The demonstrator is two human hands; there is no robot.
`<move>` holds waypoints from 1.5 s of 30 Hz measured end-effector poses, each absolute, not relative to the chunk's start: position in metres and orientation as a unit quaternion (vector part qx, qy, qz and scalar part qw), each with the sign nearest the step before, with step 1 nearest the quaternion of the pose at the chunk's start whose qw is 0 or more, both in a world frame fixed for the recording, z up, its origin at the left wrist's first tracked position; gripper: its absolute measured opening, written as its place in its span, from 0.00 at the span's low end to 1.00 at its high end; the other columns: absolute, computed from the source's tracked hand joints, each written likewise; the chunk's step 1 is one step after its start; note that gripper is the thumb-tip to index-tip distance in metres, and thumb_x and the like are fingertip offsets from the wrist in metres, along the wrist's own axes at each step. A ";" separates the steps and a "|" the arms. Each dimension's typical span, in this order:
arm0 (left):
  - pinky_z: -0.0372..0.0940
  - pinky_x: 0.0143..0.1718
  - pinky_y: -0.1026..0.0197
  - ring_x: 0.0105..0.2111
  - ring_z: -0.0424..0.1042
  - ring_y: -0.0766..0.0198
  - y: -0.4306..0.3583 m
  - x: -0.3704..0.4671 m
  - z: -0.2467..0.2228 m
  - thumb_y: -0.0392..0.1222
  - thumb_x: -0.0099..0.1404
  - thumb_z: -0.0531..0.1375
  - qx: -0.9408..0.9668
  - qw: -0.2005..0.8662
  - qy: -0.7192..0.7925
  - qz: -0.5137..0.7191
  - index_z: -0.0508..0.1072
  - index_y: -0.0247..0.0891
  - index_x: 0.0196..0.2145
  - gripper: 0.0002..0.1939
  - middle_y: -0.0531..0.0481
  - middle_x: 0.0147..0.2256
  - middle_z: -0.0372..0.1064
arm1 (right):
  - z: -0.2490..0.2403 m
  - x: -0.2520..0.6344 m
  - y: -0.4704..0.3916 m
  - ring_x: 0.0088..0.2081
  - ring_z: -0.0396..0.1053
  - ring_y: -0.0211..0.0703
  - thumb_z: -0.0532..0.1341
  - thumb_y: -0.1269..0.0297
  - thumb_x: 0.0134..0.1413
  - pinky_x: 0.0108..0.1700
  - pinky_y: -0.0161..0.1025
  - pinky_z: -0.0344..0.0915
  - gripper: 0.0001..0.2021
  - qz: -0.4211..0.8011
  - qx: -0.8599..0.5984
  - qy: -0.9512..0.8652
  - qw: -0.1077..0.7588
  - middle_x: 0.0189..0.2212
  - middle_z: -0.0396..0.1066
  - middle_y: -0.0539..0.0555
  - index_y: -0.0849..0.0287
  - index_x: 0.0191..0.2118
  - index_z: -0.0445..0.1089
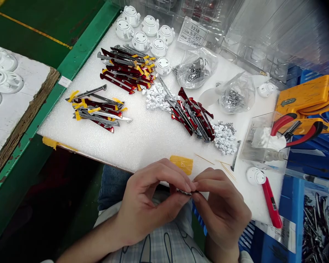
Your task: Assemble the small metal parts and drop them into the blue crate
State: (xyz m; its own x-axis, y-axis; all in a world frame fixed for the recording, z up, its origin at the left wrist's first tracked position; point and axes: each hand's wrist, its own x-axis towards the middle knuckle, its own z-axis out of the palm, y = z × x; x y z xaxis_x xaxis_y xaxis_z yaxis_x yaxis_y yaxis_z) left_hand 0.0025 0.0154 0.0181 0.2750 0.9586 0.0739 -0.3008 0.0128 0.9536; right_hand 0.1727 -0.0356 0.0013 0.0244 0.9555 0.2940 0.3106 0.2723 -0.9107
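Observation:
Both hands meet near the front edge of the white foam board (145, 142). My left hand (156, 197) pinches a small dark strip (184, 192) between thumb and fingers. The strip's other end is in the pinch of my right hand (219, 204). Most of the strip is hidden by fingertips. Just beyond the fingers lies a yellow tape piece (181, 164). Farther back is a pile of red and grey strips (193, 117), with small white parts (157, 96) and more white parts (225, 138) beside it.
Taped strips (98, 111) lie at left, more strips (127, 67) behind. White round pieces (150, 25) and bags of metal bits (196, 69) stand at the back. At right are a red-handled tool (272, 202), a clear box (259, 140), pliers (283, 122) and a yellow tape dispenser (304, 96).

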 end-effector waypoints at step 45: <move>0.75 0.34 0.67 0.32 0.79 0.65 0.016 -0.006 -0.021 0.26 0.68 0.68 0.540 0.574 0.321 0.524 0.81 0.41 0.38 0.10 0.51 0.32 0.81 | -0.013 0.187 -0.012 0.31 0.67 0.39 0.65 0.77 0.65 0.31 0.37 0.67 0.10 0.099 -0.563 -0.747 0.338 0.31 0.68 0.48 0.53 0.45 0.75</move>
